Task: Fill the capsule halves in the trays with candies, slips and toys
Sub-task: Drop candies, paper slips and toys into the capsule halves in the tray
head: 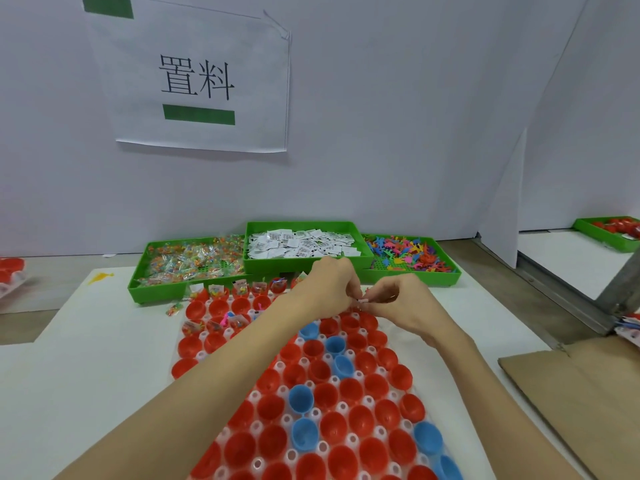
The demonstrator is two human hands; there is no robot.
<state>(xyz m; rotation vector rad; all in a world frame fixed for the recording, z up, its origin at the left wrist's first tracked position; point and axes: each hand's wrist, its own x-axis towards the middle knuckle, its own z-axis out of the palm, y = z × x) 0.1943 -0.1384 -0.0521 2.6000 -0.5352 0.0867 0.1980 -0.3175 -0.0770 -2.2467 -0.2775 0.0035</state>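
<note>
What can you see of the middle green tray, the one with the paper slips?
The middle green tray is a shallow rectangular bin that looks like plastic. It sits at the back of the table against the white wall, standing higher than the green trays on either side and seeming to overlap their edges. It is heaped with small white slips printed in black. The left hand hovers just before its front rim, hiding part of it.

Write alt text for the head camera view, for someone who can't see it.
Two hands, left and right, pinch small white slips together above a tray of red and blue capsule halves. Behind sit three green bins: candies, slips and toys.
</note>
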